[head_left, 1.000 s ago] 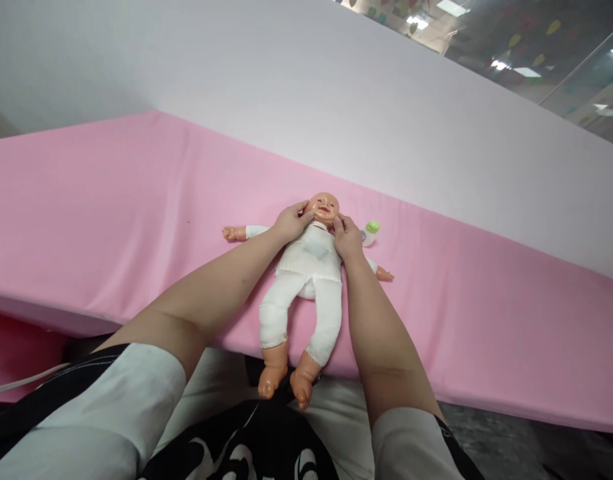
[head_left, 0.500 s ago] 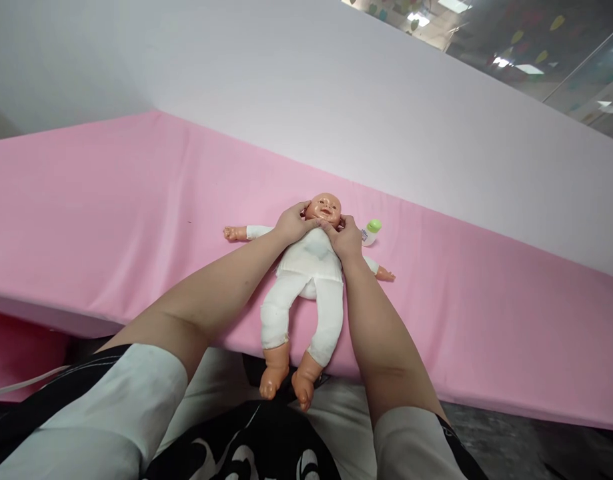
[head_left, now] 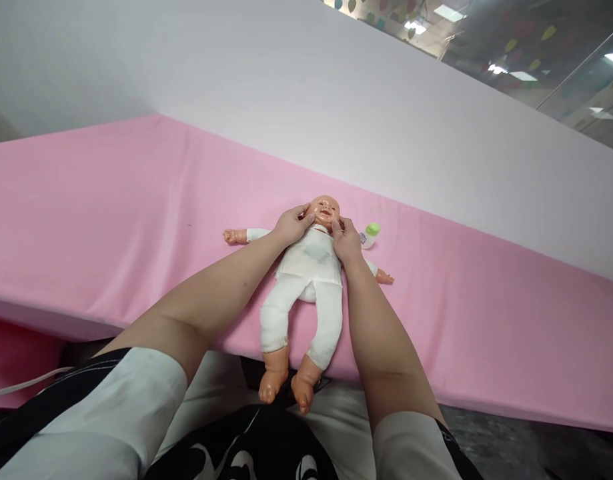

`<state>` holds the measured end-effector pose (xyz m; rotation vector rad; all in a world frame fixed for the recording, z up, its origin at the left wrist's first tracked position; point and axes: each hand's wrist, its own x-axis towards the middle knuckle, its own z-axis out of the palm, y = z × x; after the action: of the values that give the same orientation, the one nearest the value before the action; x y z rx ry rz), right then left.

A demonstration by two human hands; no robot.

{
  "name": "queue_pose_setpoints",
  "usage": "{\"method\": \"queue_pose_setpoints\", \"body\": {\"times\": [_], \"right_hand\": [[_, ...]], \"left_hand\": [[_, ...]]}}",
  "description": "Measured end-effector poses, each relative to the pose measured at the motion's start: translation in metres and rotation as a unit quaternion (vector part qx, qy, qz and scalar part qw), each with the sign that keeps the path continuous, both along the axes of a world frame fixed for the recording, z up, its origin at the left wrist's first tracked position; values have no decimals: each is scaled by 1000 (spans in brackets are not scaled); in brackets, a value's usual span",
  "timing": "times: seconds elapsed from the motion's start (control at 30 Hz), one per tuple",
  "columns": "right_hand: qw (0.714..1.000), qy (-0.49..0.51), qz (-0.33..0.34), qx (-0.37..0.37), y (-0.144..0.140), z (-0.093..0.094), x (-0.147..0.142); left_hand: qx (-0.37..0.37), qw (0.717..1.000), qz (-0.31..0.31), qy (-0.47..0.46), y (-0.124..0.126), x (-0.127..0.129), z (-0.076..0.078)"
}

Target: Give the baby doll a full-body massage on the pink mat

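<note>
A baby doll (head_left: 311,260) with a white cloth body and hard plastic head, hands and feet lies face up, its arms spread out and its feet over the near edge. My left hand (head_left: 295,225) cups one side of the doll's head, the thumb on its cheek by the chin. On the other side my right hand (head_left: 347,239) holds the head too, its thumb along the jaw. The fingertips behind the head are partly hidden. Just right of my right hand lies a small clear bottle (head_left: 370,235) with a green cap.
Under the doll is a padded surface with a pink cover (head_left: 466,300). A white wall (head_left: 386,120) rises behind it, with a glass pane (head_left: 511,53) at the upper right. Below the front edge, grey floor (head_left: 516,440) shows on the right.
My thumbs have moved apart, from together under the doll's chin outward to the sides of its jaw. Both hands stay at the head.
</note>
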<state>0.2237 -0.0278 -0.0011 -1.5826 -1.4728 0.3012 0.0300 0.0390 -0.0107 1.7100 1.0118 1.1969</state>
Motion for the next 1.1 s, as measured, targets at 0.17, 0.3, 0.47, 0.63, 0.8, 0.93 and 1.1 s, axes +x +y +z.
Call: {"method": "queue_pose_setpoints", "body": {"times": [0.17,0.3,0.47,0.63,0.8,0.93,1.1], "right_hand": [[999,36,-21,8,1,-2,-1],[999,37,-28,-4,-3,2,-5],[999,34,-30,-24,-9,9,-11],[998,21,-47,-29,-7,7,-12],[999,32,-33,-20,-2,1,-8],[995,95,9,-14,2,-1,-2],[988,154,31,-5,7,-5,7]], "left_hand": [[-10,1000,8,-7,6,2,-5],[-9,1000,-3,-23,5,2,-5],[16,999,7,31,-5,1,3],[13,999,4,38,-9,2,7],[12,1000,0,23,-6,1,4],[-2,1000,-8,0,-3,1,2],[-19,998,-23,-55,4,4,-5]]}}
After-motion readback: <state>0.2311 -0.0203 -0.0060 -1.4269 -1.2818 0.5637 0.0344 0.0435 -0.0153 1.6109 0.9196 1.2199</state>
